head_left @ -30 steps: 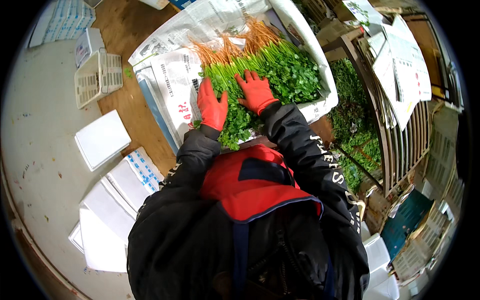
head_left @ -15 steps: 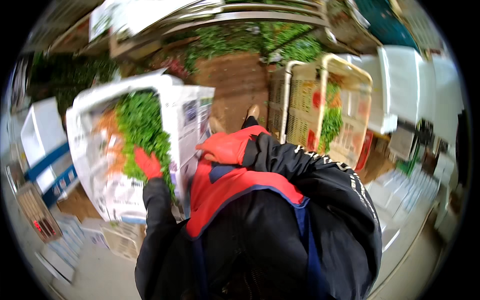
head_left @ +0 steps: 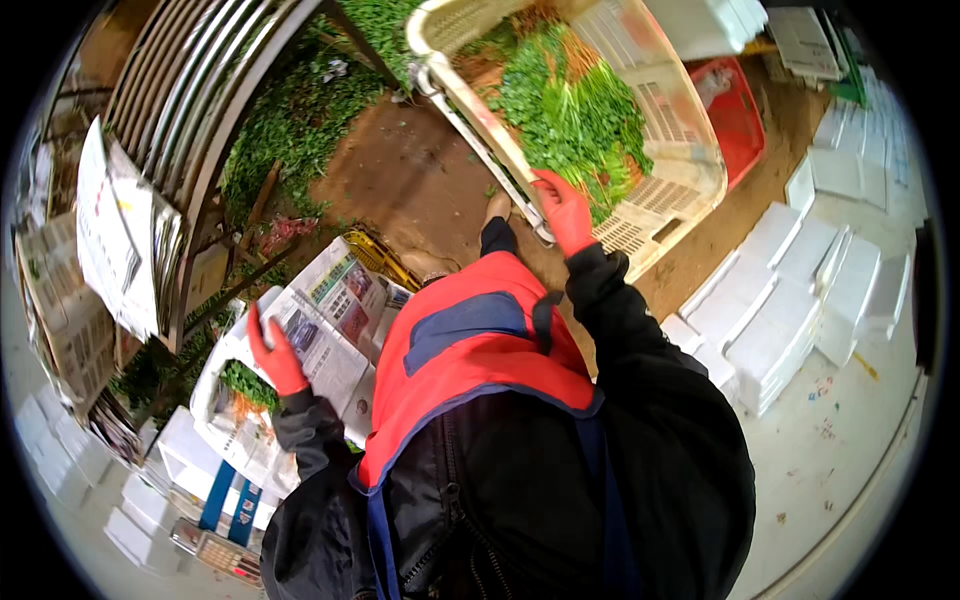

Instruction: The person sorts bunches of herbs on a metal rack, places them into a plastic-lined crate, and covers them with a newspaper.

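Note:
My left hand (head_left: pixel 275 358), in a red glove, is raised over a white box (head_left: pixel 207 395) lined with newspaper. Its thumb and fingers are apart and nothing shows between them. Inside that box lie leafy greens (head_left: pixel 245 384) with orange roots, partly hidden by the hand and paper. My right hand (head_left: pixel 566 212), also red-gloved, has its fingers bent together at the near rim of a cream plastic crate (head_left: pixel 640 30) and seems to grip it. Bunches of leafy greens (head_left: pixel 570 110) with pale stems and orange roots fill part of the crate.
A slatted metal rack (head_left: pixel 190 75) stands at the far left, with a stack of newspapers (head_left: pixel 125 235) against it. Loose leaves (head_left: pixel 270 150) cover the ground ahead. A red basket (head_left: pixel 735 125) sits beyond the crate, and white foam boxes (head_left: pixel 790 300) are stacked on the right.
I have turned to the right, toward the cream crate. My left hand has lifted off the greens in the white box. My right hand has moved from before my apron to the crate's rim.

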The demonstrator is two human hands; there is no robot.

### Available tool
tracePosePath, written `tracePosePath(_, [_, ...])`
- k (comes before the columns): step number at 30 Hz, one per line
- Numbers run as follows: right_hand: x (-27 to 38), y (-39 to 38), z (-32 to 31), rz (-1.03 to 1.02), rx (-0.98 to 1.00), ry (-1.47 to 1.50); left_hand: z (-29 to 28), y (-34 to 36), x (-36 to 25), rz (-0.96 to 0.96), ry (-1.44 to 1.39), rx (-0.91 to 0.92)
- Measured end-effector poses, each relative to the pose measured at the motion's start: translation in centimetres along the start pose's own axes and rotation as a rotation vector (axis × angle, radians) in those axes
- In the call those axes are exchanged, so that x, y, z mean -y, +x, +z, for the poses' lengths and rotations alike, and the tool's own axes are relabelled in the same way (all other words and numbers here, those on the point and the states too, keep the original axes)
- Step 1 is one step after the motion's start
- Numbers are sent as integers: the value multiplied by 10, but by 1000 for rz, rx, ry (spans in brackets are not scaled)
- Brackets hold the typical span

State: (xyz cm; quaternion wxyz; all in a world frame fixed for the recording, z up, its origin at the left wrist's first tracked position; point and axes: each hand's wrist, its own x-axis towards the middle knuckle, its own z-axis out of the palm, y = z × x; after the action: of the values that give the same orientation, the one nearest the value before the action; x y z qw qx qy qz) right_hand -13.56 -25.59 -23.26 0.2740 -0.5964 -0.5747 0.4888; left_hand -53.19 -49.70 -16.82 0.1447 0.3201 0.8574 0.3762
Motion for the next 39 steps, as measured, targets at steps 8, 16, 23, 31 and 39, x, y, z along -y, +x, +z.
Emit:
tracePosePath(8, [-257,44,-100,353,-1,-323,265,19,-186,532,-132,467])
tracePosePath(16, [-233,235,-85,146,-185,-182,425,85,-200,894,48,417])
tracePosePath(23, [-257,336,-48,220,-287,-447,429,80,-203,880,182,366])
tracePosePath(31, [-241,338,-22,303,-294,-476,428,79,-210,829,224,380])
tracePosePath(39, [-239,354,-17,399,-347,-473,426,79,-212,817,226,403])
